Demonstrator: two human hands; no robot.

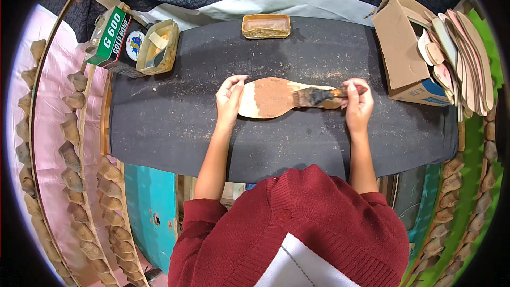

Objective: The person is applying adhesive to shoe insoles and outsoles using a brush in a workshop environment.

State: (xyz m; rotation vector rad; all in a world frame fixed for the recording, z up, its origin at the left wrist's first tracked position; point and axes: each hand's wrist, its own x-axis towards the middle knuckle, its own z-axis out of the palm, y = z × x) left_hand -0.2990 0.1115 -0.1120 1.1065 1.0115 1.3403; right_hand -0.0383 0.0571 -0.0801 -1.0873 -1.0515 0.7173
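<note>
The shoe sole (271,98) lies ahead of me over the dark-covered worktop (287,151); I cannot tell whether it rests flat. My left grip (230,98) pinches the sole's broad left end, and my right grip (358,103) is clamped round the handle of the flat brush (321,95), bristles over the sole's waist. Brown coating covers most of the broad part, but pale bare patches show at its left edge and along the narrow right end. To spread it well, I should keep light, overlapping strokes running lengthwise, steady the sole by its rim, and work out to each edge without flooding over. Pale shavings (207,92) lie around the sole, so I judge it wise to keep the bristles off them.
</note>
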